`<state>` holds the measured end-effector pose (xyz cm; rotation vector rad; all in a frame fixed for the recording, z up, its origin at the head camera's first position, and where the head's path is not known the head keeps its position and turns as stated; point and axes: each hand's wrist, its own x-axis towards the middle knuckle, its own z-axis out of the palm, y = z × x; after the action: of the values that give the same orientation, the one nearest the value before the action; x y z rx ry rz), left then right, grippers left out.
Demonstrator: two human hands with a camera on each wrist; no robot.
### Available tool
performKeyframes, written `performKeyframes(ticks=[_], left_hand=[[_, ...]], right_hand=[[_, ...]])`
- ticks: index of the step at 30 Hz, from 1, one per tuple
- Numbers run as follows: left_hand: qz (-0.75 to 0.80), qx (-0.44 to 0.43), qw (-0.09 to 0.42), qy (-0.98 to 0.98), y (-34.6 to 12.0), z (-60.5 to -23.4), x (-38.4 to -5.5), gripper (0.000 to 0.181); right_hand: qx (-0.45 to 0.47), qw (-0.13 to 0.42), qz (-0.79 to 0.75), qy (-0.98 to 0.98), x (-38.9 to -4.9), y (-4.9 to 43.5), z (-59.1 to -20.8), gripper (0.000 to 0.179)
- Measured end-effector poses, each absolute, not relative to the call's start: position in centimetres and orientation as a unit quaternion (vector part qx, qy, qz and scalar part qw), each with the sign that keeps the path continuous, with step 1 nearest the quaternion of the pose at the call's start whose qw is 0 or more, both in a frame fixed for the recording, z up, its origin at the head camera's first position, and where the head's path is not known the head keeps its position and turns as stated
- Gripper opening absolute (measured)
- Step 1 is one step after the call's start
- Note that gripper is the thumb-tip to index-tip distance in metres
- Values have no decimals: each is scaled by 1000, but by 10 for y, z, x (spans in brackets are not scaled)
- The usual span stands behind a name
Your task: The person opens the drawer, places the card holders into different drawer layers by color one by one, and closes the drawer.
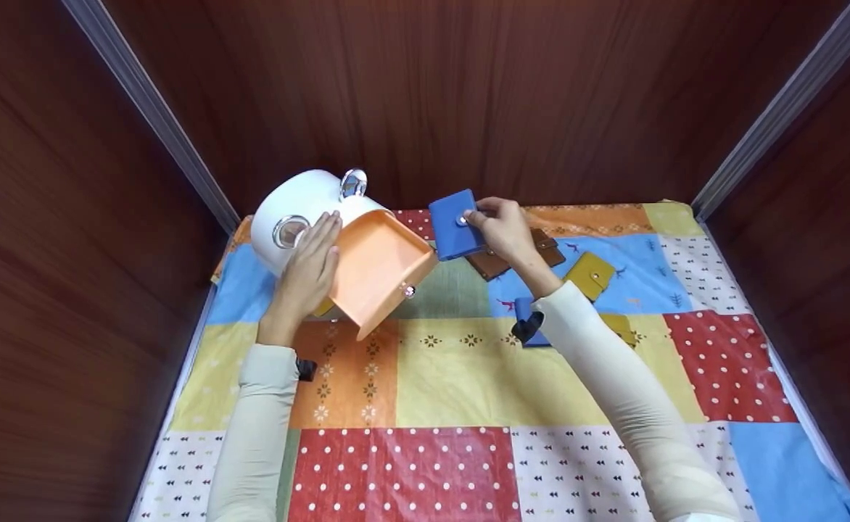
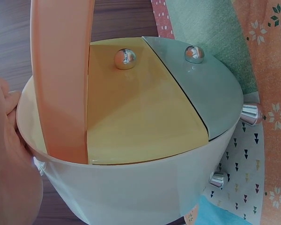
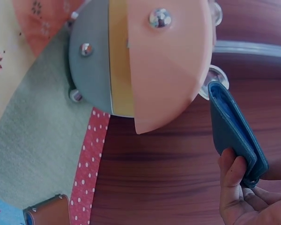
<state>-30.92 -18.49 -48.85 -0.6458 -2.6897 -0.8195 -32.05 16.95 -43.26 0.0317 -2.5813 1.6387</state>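
A white rounded drawer box point(image 1: 305, 192) with silver knobs stands at the back left, its orange top drawer point(image 1: 378, 261) pulled out. My left hand point(image 1: 307, 272) rests on the box beside that drawer, fingers straight. In the left wrist view, a yellow drawer point(image 2: 145, 108) and a grey-green drawer point(image 2: 196, 84) sit closed below the orange one. Just right of the open drawer, my right hand point(image 1: 506, 230) holds up a blue wallet point(image 1: 448, 228) with a snap button, pinched by its edge between thumb and fingers. The right wrist view shows this wallet point(image 3: 232, 126) edge-on.
Brown wallets point(image 1: 489, 267) lie behind my right hand. A mustard wallet point(image 1: 590, 275), another mustard one point(image 1: 619, 326) and a second blue wallet point(image 1: 530, 322) lie near my right forearm. Dark wood panels point(image 1: 425, 94) enclose the patchwork cloth point(image 1: 468, 377) at the back and sides.
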Motion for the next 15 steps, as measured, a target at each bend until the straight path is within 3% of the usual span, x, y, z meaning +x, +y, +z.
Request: performKeyframes(ticks=[15], left_hand=[[-281, -224, 127, -925, -185, -489, -309, 53]], right_hand=[[28, 37, 553, -832, -322, 150, -434, 33]])
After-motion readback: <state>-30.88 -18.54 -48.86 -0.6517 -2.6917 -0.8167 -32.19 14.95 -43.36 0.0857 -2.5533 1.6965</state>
